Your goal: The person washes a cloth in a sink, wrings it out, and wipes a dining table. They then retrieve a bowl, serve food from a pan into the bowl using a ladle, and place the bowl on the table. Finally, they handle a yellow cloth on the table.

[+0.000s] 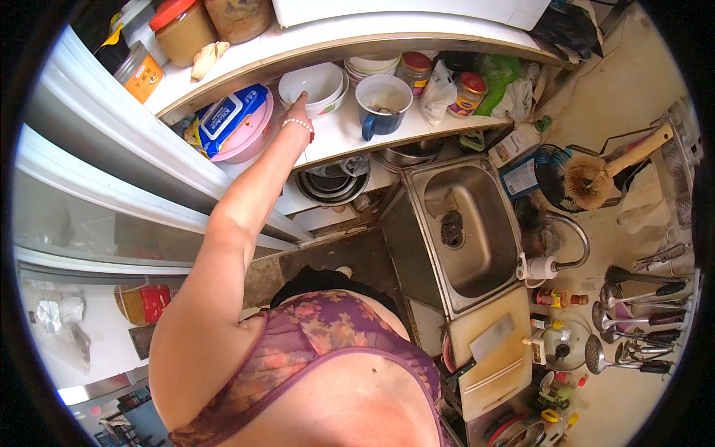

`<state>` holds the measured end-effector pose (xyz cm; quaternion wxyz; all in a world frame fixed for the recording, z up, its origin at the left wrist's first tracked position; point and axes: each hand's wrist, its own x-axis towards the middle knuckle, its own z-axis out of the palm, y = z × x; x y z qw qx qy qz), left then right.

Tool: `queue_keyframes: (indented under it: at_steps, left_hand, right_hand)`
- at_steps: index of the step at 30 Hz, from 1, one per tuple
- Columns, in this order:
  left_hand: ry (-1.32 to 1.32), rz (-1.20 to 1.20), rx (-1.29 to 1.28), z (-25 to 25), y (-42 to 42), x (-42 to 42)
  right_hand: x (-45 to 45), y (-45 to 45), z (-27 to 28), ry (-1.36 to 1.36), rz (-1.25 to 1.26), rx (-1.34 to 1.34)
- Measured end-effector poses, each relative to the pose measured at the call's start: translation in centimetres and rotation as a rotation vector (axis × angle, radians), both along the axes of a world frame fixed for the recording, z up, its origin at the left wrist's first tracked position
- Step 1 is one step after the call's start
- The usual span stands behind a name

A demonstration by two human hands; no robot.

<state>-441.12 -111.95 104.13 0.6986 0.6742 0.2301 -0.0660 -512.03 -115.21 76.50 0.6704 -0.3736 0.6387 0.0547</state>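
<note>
My left hand (301,115), with a beaded bracelet at the wrist, reaches onto a white shelf. Its thumb lies over the near rim of a white bowl (313,84), while the other fingers are mostly hidden below. This bowl sits nested in another white bowl (335,106) bearing a coloured print. Just right of the hand stands a blue enamel mug (385,124) with a white inside and a metal utensil in it. To the left, a pink plastic basin (258,134) carries a blue packet of kitchen wipes (232,120). My right hand is out of view.
Lidded glass jars (414,72) and plastic bags (438,95) fill the shelf's right part. A steel sink (475,262) is at right, with a cleaver (491,338) on a cutting board (503,363) beside it. Sliding door frames (111,184) border the left. Pans (332,184) sit below.
</note>
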Motion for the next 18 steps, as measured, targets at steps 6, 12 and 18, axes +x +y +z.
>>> queue_keyframes:
  at_steps: [6,12,18]
  left_hand:
    - [0.269,-0.059,0.427,2.9,0.4,0.6]
    - [0.267,0.044,0.547,5.3,1.0,1.0]
    - [0.148,-0.406,1.111,0.6,3.1,9.9]
  right_hand:
    - [0.7,1.1,0.0,0.007,-0.018,0.039]
    - [1.8,2.1,0.1,0.009,-0.037,0.051]
    - [2.9,3.7,0.4,0.006,-0.060,0.055]
